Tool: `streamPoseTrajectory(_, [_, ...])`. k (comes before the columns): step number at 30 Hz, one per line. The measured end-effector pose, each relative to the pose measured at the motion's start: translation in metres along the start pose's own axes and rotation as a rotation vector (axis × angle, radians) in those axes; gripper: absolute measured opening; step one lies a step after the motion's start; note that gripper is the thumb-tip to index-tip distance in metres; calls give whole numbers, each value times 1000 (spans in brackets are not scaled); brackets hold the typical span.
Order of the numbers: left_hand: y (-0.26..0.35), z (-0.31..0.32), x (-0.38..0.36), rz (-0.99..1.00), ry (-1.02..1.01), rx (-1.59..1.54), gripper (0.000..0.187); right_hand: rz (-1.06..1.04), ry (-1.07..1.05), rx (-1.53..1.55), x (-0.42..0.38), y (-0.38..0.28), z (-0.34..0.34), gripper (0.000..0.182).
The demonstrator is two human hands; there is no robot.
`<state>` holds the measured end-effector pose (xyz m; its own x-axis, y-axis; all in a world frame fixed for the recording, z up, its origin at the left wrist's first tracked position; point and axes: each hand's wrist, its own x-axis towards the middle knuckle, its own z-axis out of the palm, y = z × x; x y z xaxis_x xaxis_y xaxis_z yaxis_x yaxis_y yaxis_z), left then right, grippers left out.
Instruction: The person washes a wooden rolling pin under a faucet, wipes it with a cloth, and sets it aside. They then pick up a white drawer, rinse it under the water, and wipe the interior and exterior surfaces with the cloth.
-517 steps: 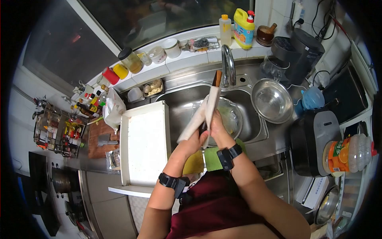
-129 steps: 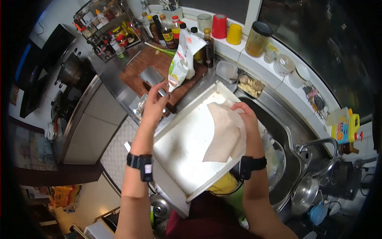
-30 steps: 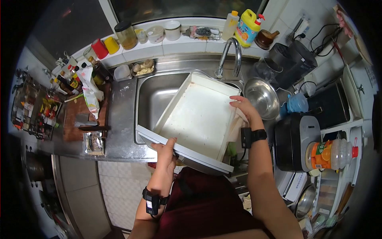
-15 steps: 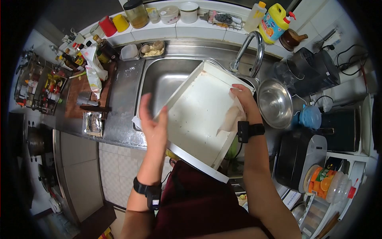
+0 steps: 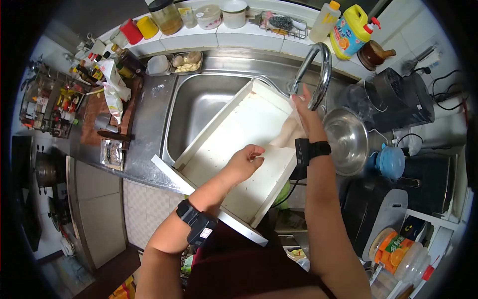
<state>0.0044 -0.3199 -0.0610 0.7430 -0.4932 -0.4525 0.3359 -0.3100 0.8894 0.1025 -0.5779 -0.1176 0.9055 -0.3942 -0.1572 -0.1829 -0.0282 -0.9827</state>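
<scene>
A white drawer (image 5: pixel 234 132) lies tilted across the sink's right part and the counter edge, its front panel toward me. Small dark specks dot its bottom. Over the inside of the drawer is my left hand (image 5: pixel 246 162), fingers loosely curled with a gap at the thumb and nothing visible between them. My right hand (image 5: pixel 309 119) is at the drawer's right side, closed on a thin beige cloth (image 5: pixel 288 133) that hangs down into the drawer. Whether this hand also grips the drawer's rim is hidden.
The steel sink (image 5: pixel 199 112) is behind the drawer, with a curved faucet (image 5: pixel 326 70) at back right. A metal bowl (image 5: pixel 346 142) stands right. A cutting board (image 5: pixel 94 117) with a white bag (image 5: pixel 115 89) lies left. Bottles and jars line the ledge.
My left hand has moved from the drawer's left rim to over its inside. The drawer has shifted slightly left and toward me. My right hand's fingers reach farther up, near the faucet.
</scene>
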Motion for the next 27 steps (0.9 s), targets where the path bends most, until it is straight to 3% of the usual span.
streamPoseTrajectory(9, [3,-5,3,-64,76,29,31,53,-249,-94,33,18,10,68])
streamPoseTrajectory(12, [-1,-6,6,-59,110,22,33,125,-343,-384,28,5,10,68])
streamPoseTrajectory(15, [-4,-8,7,-52,131,37,31,-123,-294,-398,25,26,11,64])
streamPoseTrajectory(18, [-8,-10,8,-25,141,35,31,-1,-222,-226,3,35,16,51])
streamPoseTrajectory(21, [2,-9,5,-53,135,50,26,338,-262,135,-27,14,14,41])
streamPoseTrajectory(27, [6,-8,3,-60,147,82,24,346,-59,502,-30,34,5,32])
